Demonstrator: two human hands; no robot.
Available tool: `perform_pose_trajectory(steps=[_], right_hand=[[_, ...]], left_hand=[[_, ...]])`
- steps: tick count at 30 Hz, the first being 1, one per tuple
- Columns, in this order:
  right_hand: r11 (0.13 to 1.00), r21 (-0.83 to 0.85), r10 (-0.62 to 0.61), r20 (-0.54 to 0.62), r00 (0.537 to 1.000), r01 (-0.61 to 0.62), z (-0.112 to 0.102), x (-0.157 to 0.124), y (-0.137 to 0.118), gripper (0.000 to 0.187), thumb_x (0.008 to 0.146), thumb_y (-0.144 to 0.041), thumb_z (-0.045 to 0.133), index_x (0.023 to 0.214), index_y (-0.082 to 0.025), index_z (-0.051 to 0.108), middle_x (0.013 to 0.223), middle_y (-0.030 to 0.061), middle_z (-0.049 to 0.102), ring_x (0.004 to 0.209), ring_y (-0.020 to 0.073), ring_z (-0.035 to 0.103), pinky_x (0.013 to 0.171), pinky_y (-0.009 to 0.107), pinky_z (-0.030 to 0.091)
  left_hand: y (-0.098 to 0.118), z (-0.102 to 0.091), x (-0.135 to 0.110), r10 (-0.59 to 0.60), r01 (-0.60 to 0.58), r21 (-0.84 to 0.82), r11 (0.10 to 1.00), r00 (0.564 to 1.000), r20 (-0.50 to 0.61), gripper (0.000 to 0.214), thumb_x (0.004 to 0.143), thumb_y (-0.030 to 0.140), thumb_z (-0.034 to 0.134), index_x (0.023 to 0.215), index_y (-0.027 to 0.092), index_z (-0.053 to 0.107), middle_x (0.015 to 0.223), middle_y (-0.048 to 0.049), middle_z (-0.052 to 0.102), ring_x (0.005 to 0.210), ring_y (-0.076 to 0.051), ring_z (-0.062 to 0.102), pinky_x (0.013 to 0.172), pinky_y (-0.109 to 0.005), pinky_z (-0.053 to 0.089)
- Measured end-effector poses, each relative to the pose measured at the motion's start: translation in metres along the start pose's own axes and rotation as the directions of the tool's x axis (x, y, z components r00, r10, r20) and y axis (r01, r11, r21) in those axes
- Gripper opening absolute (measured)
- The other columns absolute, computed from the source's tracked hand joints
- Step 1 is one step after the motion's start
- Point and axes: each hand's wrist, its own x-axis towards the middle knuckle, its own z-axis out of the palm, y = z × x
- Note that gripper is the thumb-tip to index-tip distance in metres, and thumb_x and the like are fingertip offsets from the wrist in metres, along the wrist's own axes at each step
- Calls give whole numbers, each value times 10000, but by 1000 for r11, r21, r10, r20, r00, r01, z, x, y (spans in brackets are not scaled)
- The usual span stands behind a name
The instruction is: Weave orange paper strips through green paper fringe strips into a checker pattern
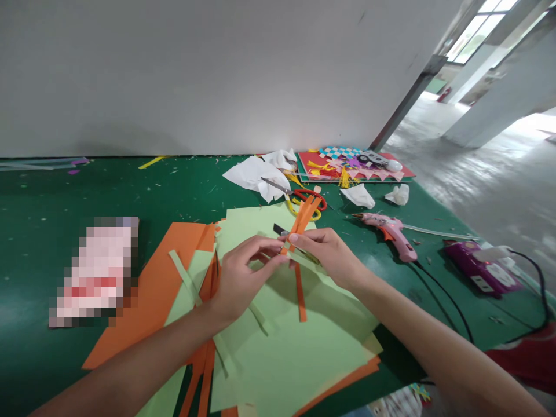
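Over a pile of light green paper sheets (295, 353), my left hand (243, 275) and my right hand (328, 255) meet and pinch a small bunch of orange paper strips (302, 223). The strips fan upward past my fingers, and one strip (300, 298) hangs down below them. A thin green strip also lies between my fingers. Both hands have fingers closed on the bunch. A dark small tool tip (278, 229) shows just above my left fingertips; I cannot tell what it is.
Orange sheets (152, 289) lie under the green ones on the green table (52, 197). Scissors (304, 200) with red and yellow handles, white tissue (256, 174), a pink glue gun (393, 231), a purple power strip (480, 269) and a red craft board (354, 165) lie beyond.
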Motion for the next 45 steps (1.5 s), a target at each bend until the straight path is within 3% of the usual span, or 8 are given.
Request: perform_pose_trajectory(steps=[6, 10, 17, 22, 24, 29, 32, 45], right_hand=[[999, -36, -12, -84, 996, 9, 2, -2, -1, 410, 775, -484, 672, 535, -161, 594, 494, -60, 372, 494, 69, 299, 495, 241, 234], [1000, 15, 28, -60, 998, -27, 4, -3, -3, 343, 773, -485, 666, 645, -168, 686, 568, -32, 494, 532, 84, 385, 515, 243, 287], [983, 161, 89, -17, 996, -85, 3, -1, -2, 337, 753, -496, 690, 702, -164, 711, 549, -36, 512, 527, 91, 439, 557, 246, 354], [990, 126, 75, -64, 995, -66, 5, -3, 0, 390, 766, -493, 688, 588, -150, 638, 461, -75, 355, 452, 58, 278, 474, 232, 249], [990, 125, 65, -44, 997, -59, 6, -3, 0, 365, 785, -483, 675, 631, -152, 667, 478, -64, 403, 469, 65, 313, 482, 231, 268], [983, 167, 70, 16, 997, -72, 7, -4, -1, 376, 804, -503, 645, 698, -150, 717, 577, -2, 591, 558, 107, 494, 563, 236, 391], [963, 244, 108, 53, 993, -118, 7, -4, -1, 346, 795, -486, 664, 765, -151, 748, 622, 20, 657, 599, 123, 570, 602, 237, 434], [952, 277, 113, 82, 990, -131, 6, -3, 0, 368, 809, -491, 655, 759, -141, 758, 608, 24, 682, 551, 103, 578, 590, 225, 438]], left_hand=[[0, -1, 1, 9, -10, 28, 1000, 1000, 18, 240, 805, 273, 707, 1041, 250, 668, 907, -4, 677, 753, -118, 637, 703, -217, 544], [1, -1, 1, 19, -19, 10, 1000, 1000, -2, 144, 803, 266, 710, 934, 225, 667, 877, -5, 659, 749, -120, 631, 693, -218, 539], [-1, -1, 0, 45, -45, 7, 999, 999, 20, 123, 792, 245, 724, 886, 211, 652, 844, 0, 634, 709, -108, 608, 661, -215, 528], [-2, -1, 1, 63, -63, -39, 997, 998, 3, 278, 766, 224, 751, 1021, 233, 642, 942, -12, 642, 749, -113, 616, 676, -223, 545], [-2, -1, 1, 112, -112, -25, 993, 994, 5, 174, 774, 203, 742, 928, 216, 662, 900, -6, 631, 708, -100, 603, 650, -213, 536], [0, -3, 0, 145, -145, -13, 989, 989, -3, 262, 802, 171, 708, 1053, 229, 663, 927, -18, 630, 749, -111, 615, 670, -225, 541], [0, -3, -1, 189, -189, 9, 982, 982, -3, 173, 807, 148, 697, 963, 222, 688, 846, 2, 617, 703, -96, 598, 650, -211, 528], [1, -2, -2, 14, -14, -65, 998, 1000, -3, 205, 808, 221, 704, 1012, 231, 677, 942, -18, 663, 758, -117, 640, 682, -213, 556]])
